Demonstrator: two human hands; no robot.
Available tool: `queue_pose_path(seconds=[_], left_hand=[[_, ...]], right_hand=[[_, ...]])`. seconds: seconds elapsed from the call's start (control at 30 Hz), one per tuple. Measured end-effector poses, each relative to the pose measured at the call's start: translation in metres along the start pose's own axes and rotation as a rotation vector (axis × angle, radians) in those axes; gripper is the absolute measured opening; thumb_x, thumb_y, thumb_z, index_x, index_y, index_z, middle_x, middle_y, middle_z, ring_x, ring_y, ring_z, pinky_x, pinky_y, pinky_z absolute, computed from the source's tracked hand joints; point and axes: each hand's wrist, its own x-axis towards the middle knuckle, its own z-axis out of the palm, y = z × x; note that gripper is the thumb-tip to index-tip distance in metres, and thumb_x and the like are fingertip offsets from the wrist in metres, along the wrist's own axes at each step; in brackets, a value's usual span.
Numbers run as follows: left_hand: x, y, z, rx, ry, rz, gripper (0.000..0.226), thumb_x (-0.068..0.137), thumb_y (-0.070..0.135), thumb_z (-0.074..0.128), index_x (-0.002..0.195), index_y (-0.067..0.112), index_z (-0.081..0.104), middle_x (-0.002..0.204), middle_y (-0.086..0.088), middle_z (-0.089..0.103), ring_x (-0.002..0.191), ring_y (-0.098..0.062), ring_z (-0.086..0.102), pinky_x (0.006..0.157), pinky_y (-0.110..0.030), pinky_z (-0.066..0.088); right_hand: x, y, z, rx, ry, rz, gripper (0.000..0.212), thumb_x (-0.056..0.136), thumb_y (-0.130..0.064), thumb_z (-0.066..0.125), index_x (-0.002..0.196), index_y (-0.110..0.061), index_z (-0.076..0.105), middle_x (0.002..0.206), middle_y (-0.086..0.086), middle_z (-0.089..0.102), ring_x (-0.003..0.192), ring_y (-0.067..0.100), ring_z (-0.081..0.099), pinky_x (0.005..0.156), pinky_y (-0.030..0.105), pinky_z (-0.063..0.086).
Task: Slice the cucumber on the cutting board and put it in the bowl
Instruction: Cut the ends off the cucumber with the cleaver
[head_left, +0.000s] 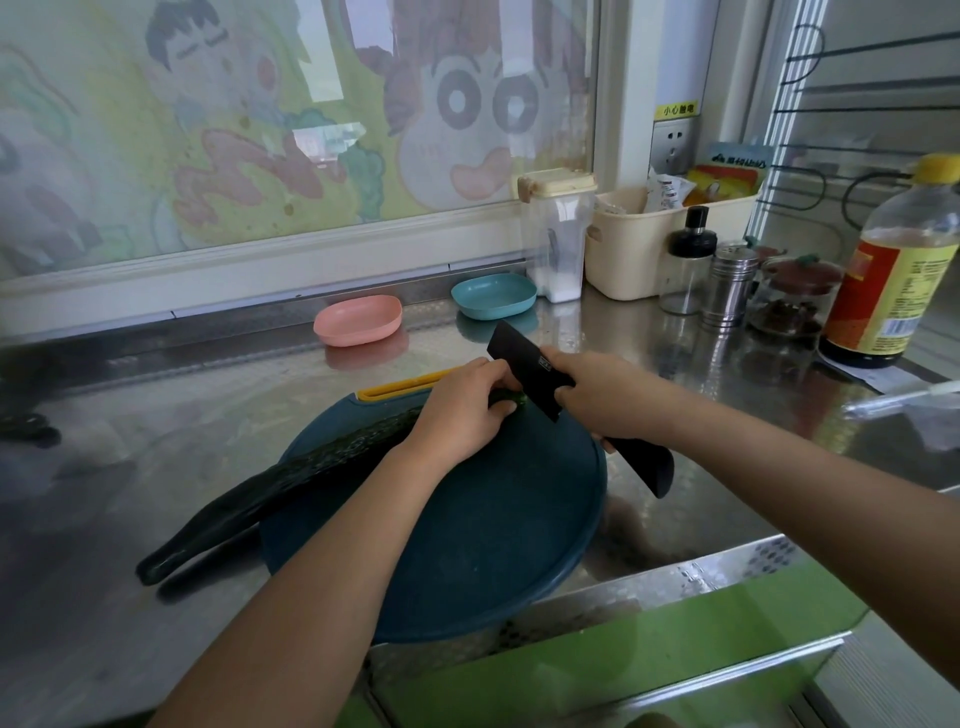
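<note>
Left hand (460, 410) clamps the cucumber (291, 478) on the cutting board (493, 545) to steady its end — right hand (602, 397) grips the black knife (530, 374), blade poised there. No slices visible.

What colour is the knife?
Black: the broad-bladed knife is black all over, seen in the head view.

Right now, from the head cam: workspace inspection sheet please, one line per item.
Surface: steel counter, reflective.
Job's things: cucumber uncut on round cutting board, tail overhanging left; pink bowl and teal bowl empty behind.
Clutter: oil bottle, shakers, beige caddy at right.
Grippers: left hand pins cucumber tip; right hand holds black knife at the tip.
Cables: nothing seen.
Surroundings: cartoon window blind, wall socket.
</note>
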Motion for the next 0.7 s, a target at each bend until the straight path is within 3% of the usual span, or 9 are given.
queue_pose_path(seconds=[0.2,0.43,0.7], left_hand=[[0.001,0.0,0.0,-0.006,0.003,-0.013,0.018,0.086,0.015,0.065,0.104,0.016,0.063,0.103,0.001,0.06,0.1,-0.018,0.056,0.079,-0.025,0.039],[0.0,0.0,-0.001,-0.026,0.011,0.0,0.018,0.084,0.013,0.067,0.101,0.016,0.064,0.104,-0.002,0.061,0.099,-0.019,0.057,0.081,-0.028,0.042],[0.0,-0.002,-0.001,-0.049,0.016,-0.01,0.018,0.084,0.013,0.067,0.102,0.016,0.066,0.104,0.002,0.062,0.099,-0.015,0.056,0.08,-0.022,0.038]], right_hand=[[0.003,-0.003,0.005,-0.056,0.006,0.009,0.052,0.093,-0.007,0.036,0.141,-0.025,0.032,0.097,0.008,0.053,0.071,0.028,0.064,0.057,0.035,0.057],[0.004,-0.005,0.018,-0.079,-0.011,-0.006,0.049,0.094,-0.008,0.035,0.141,-0.022,0.03,0.089,0.003,0.049,0.061,0.021,0.058,0.052,0.035,0.057],[0.002,0.001,0.016,-0.039,-0.03,0.032,0.059,0.095,-0.008,0.036,0.148,-0.028,0.02,0.095,0.005,0.051,0.076,0.025,0.06,0.059,0.033,0.056]])
